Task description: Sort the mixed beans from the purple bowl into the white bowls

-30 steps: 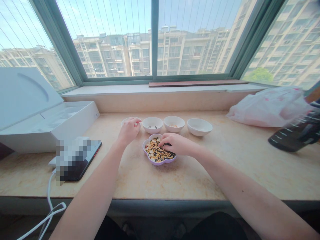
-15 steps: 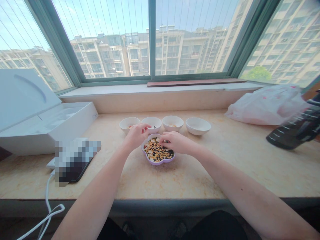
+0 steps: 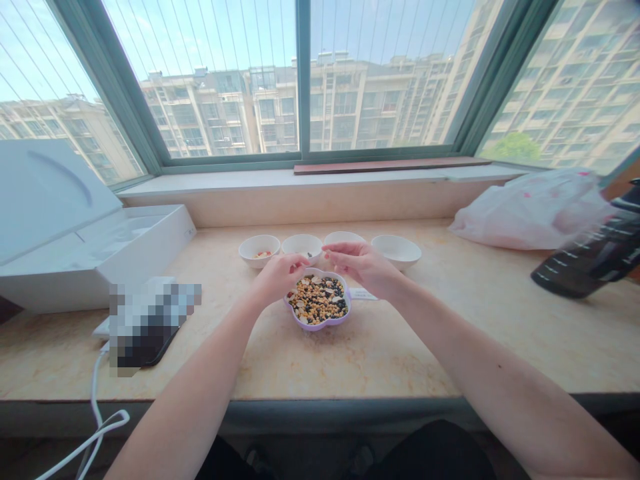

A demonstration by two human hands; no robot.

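A purple flower-shaped bowl (image 3: 320, 327) holds a mix of yellow and black grains or beans with pale flat pieces (image 3: 317, 300). At its upper left rim is my left hand (image 3: 281, 275), fingers curled together; what they hold, if anything, is hidden. My right hand (image 3: 361, 264) is raised above the bowl's upper right side, in front of the third white bowl (image 3: 344, 237). Its thumb and finger are pinched, with a tiny reddish spot at the tips that I cannot identify. The second white bowl (image 3: 302, 241), with a few small dark bits inside, lies just beyond both hands.
The leftmost white bowl (image 3: 259, 260) contains small red and pale pieces; the rightmost white bowl (image 3: 397, 253) stands beside the third. A printed white strip (image 3: 364, 294) lies under my right hand. Left are an open white box (image 3: 150, 233) and phone (image 3: 160, 343); right, a plastic bag (image 3: 530, 213) and dark bottle (image 3: 575, 267).
My right hand has lifted out of the grain mix, up toward the third white bowl. My left hand has drawn back slightly from the second bowl to the purple bowl's rim.
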